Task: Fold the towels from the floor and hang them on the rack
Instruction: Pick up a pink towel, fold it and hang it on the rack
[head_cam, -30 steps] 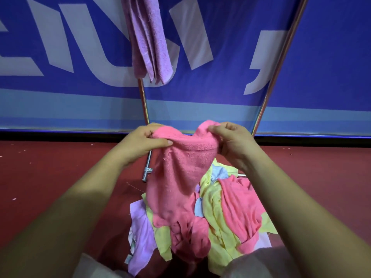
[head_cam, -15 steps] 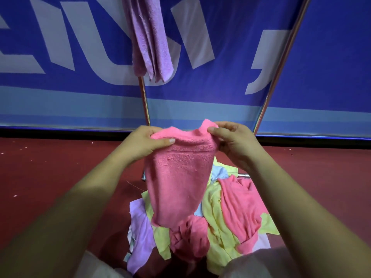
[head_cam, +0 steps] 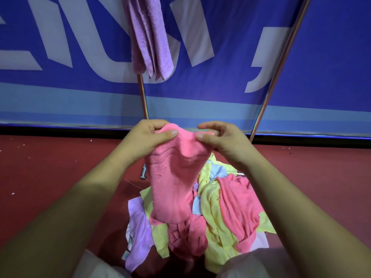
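Left hand (head_cam: 148, 137), right hand (head_cam: 218, 137) pinch towel (head_cam: 172, 177) top edge, now drawn closer together; first fold likely starting.

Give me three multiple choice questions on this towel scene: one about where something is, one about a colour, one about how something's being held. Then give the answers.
1. Where is the purple towel?
A. hanging in front of the rack pole
B. spread flat on the red floor
C. draped over a forearm

2. What colour is the held towel, above the pile?
A. yellow
B. pink
C. blue

3. How is the held towel gripped?
A. by one hand alone
B. both hands pinch its top edge
C. nobody touches it

Answers:
1 A: it hangs down from the top of the view, across the pole.
2 B: the cloth hanging from the fingers is pink.
3 B: the left hand and the right hand each pinch the top edge between thumb and fingers.
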Available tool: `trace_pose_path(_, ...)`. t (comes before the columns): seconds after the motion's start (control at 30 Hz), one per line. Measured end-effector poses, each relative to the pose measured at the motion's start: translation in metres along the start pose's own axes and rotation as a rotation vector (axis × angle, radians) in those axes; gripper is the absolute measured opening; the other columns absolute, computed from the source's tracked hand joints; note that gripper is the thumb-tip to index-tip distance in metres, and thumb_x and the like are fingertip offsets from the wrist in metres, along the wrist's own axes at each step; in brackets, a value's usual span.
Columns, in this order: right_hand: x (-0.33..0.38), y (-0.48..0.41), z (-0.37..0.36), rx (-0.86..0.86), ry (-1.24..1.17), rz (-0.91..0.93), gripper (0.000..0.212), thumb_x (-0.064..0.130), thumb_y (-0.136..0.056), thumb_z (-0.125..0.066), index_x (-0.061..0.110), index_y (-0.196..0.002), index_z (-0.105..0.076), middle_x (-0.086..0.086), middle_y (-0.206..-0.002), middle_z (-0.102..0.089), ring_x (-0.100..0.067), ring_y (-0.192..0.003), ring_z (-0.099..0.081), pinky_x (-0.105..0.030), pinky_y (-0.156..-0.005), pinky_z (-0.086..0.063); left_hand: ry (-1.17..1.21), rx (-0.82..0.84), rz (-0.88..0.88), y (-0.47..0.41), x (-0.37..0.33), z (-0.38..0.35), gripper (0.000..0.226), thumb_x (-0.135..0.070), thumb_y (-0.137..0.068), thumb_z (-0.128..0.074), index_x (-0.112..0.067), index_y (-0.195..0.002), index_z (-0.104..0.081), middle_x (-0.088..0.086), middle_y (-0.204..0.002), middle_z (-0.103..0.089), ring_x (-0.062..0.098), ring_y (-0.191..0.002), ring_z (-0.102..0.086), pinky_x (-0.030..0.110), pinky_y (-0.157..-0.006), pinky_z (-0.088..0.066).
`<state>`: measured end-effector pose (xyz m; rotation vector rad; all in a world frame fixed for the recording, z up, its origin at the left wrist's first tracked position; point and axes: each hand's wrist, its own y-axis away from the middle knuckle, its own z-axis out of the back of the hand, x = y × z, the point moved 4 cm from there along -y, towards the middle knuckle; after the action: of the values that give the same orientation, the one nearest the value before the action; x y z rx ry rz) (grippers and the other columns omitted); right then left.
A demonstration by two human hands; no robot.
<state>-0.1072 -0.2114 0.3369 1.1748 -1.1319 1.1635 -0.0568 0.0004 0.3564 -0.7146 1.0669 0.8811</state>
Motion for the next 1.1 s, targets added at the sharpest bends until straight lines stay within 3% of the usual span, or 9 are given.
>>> trace_pose_path(0.13,0.003,0.005,-0.023,0.185,0.121,0.046,0.036,0.018,-0.083,-0.08,0.019,-0.118,-0.07,-0.005,-0.078,-0.07,-0.007,-0.075,-0.061,-0.029,-0.075,-0.052,-0.026,0.083,-0.026,0.004,-0.006,-0.008,0.025,-0.028,-0.085,-0.069,-0.011,-0.103,-0.075,0.017,-0.1,-0.074,0.012,-0.087,-0.063,0.032,-0.082,-0.049)
trace_pose_path(0.23,0.006,0.009,-0.033,0.229,0.292,0.097,0.01,0.019,-0.085,-0.079,0.014,-0.093,-0.077,-0.009,-0.08,-0.074,-0.007,-0.072,-0.062,-0.037,-0.074,-0.055,-0.081,0.085,-0.044,0.006,-0.006,-0.009,0.019,-0.031,-0.084,-0.071,-0.015,-0.094,-0.075,0.007,-0.088,-0.074,0.008,-0.079,-0.061,0.029,-0.076,-0.048)
trace_pose_path(0.33,0.008,0.003,-0.021,0.072,0.333,0.095,0.008,0.015,-0.087,-0.076,0.014,-0.081,-0.072,0.012,-0.056,-0.062,0.004,-0.048,-0.048,-0.014,-0.051,-0.038,-0.21,0.177,0.0,0.005,0.003,-0.004,0.014,-0.027,-0.083,-0.078,-0.018,-0.088,-0.069,-0.003,-0.07,-0.062,0.007,-0.067,-0.052,0.026,-0.064,-0.042)
trace_pose_path(0.47,0.005,-0.004,0.009,-0.212,0.193,0.079,0.007,0.013,-0.088,-0.072,0.011,-0.081,-0.074,-0.001,-0.07,-0.068,-0.007,-0.061,-0.058,-0.025,-0.063,-0.046,-0.704,0.34,0.127,0.006,0.038,0.012,0.016,-0.029,-0.083,-0.077,-0.017,-0.078,-0.069,-0.003,-0.068,-0.064,0.009,-0.065,-0.054,0.032,-0.066,-0.045)
trace_pose_path(0.63,-0.005,-0.01,0.036,-0.449,0.205,0.067,0.011,0.019,-0.088,-0.069,0.011,-0.082,-0.074,-0.003,-0.071,-0.07,-0.011,-0.062,-0.059,-0.028,-0.06,-0.047,-0.802,0.177,0.161,0.008,0.043,0.034,0.018,-0.033,-0.088,-0.069,-0.026,-0.074,-0.063,-0.006,-0.077,-0.066,0.015,-0.075,-0.059,0.03,-0.07,-0.045)
trace_pose_path(0.73,-0.006,-0.011,0.037,-0.456,0.301,0.078,0.008,0.017,-0.088,-0.071,0.013,-0.095,-0.073,-0.003,-0.071,-0.067,-0.01,-0.062,-0.058,-0.029,-0.061,-0.048,-0.585,0.079,0.085,0.007,0.034,0.036,0.017,-0.038,-0.09,-0.068,-0.023,-0.082,-0.068,0.002,-0.072,-0.067,0.007,-0.065,-0.055,0.029,-0.065,-0.042)
trace_pose_path(0.83,-0.007,-0.01,0.033,-0.369,0.273,0.042,0.032,0.008,-0.088,-0.072,0.011,-0.119,-0.065,-0.007,-0.075,-0.066,-0.013,-0.064,-0.06,-0.03,-0.065,-0.052,-0.255,-0.041,0.062,0.007,0.028,0.036,0.014,-0.031,-0.092,-0.068,-0.025,-0.103,-0.064,0.01,-0.062,-0.058,0.014,-0.057,-0.046,0.03,-0.058,-0.035)
trace_pose_path(0.93,-0.008,-0.007,0.031,-0.343,0.289,0.031,0.021,0.005,-0.085,-0.075,0.007,-0.105,-0.07,-0.002,-0.073,-0.068,-0.004,-0.059,-0.06,-0.018,-0.062,-0.049,-0.104,-0.113,0.051,0.007,0.025,0.041,0.013,-0.021,-0.096,-0.062,-0.028,-0.107,-0.058,0.014,-0.064,-0.045,0.024,-0.06,-0.032,0.036,-0.059,-0.027)
trace_pose_path(1.1,-0.003,-0.005,0.024,-0.331,0.385,0.067,0.008,0.011,-0.087,-0.073,0.01,-0.08,-0.072,0.001,-0.064,-0.066,0.002,-0.05,-0.053,-0.018,-0.056,-0.044,0.073,0.04,0.089,0.014,0.014,0.028,0.016,-0.003,-0.095,-0.06,-0.004,-0.11,-0.063,0.0,-0.086,-0.072,0.007,-0.077,-0.063,0.019,-0.076,-0.052)
